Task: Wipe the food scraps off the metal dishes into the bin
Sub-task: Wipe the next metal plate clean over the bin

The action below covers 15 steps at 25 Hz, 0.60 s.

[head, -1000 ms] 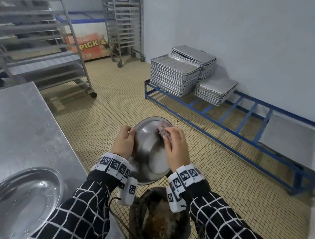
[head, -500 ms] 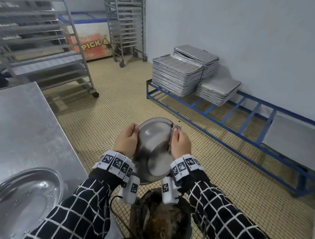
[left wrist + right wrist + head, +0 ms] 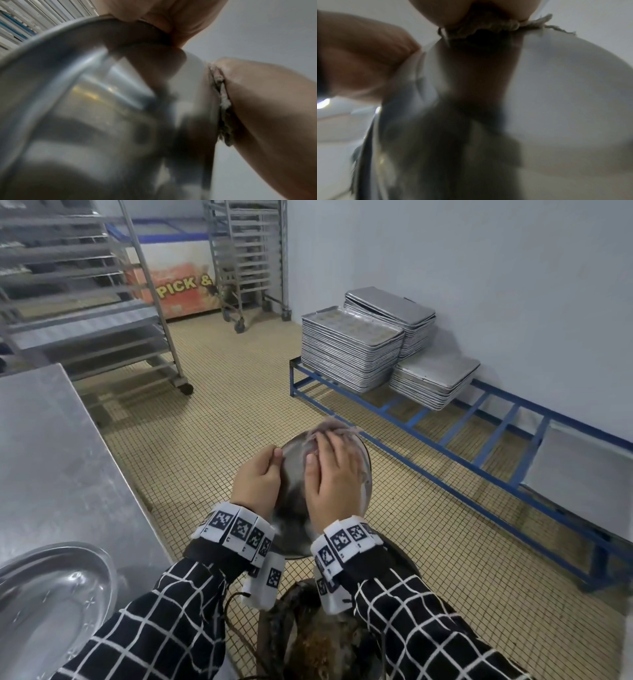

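A round metal dish [image 3: 295, 463] is held tilted, nearly on edge, above the dark bin [image 3: 318, 642], which has brown food scraps in it. My left hand [image 3: 258, 479] grips the dish's left rim, thumb on the inner face. My right hand [image 3: 334, 474] lies flat on the inner face with fingers spread, pressing a greyish cloth [image 3: 339, 428] that sticks out past the fingertips at the top rim. In the left wrist view the cloth [image 3: 222, 102] is squeezed between the dish [image 3: 77, 108] and the right hand [image 3: 267, 111]. The right wrist view is blurred; the cloth [image 3: 498, 25] and dish [image 3: 573, 94] show.
A second metal dish [image 3: 44, 607] lies on the steel table [image 3: 51, 457] at my left. A low blue frame [image 3: 445, 422] with stacks of baking trays [image 3: 352, 347] runs along the right wall. Wheeled tray racks [image 3: 102, 320] stand behind on the tiled floor.
My right hand has slid with the cloth from the dish's right rim up across its inner face to the top. The left hand keeps its grip on the left rim.
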Each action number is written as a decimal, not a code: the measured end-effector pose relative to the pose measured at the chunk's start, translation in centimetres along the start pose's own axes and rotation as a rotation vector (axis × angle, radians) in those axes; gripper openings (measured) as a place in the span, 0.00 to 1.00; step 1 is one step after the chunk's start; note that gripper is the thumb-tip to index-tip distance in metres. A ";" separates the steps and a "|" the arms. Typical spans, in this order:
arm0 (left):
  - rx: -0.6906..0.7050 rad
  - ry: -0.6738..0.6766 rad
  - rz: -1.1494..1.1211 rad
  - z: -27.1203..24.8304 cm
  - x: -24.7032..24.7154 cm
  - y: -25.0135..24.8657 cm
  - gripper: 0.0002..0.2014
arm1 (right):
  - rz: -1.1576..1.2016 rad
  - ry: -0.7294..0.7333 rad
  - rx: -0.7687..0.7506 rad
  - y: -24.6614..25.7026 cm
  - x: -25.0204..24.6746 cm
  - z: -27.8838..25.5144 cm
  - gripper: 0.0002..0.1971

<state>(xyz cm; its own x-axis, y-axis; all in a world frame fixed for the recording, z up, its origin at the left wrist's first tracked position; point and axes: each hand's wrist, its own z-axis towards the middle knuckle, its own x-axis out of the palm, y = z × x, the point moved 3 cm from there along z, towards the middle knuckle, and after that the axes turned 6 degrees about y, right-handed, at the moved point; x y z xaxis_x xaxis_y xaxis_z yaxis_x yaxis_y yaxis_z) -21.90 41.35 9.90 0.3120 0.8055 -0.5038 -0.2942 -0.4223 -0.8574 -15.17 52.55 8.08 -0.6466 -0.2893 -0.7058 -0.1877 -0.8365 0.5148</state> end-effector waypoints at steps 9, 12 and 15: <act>-0.009 -0.008 -0.169 0.1 0.0 2.4 0.16 | 0.732 0.010 0.876 -10.2 0.7 -1.1 0.17; -0.063 0.009 -0.244 -0.3 -0.1 3.5 0.14 | 0.638 0.141 0.783 -10.6 -0.7 -1.0 0.18; -0.112 0.088 -0.195 -0.5 -0.1 4.4 0.11 | 0.577 0.144 0.674 -10.9 -1.3 -0.5 0.18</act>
<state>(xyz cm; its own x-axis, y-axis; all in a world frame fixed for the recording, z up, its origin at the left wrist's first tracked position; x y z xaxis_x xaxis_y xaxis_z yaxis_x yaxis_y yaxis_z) -22.74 39.23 6.11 0.4317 0.8392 -0.3307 -0.1199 -0.3100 -0.9432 -11.89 61.81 3.14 -0.6839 -0.6738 -0.2796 -0.2859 -0.1051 0.9525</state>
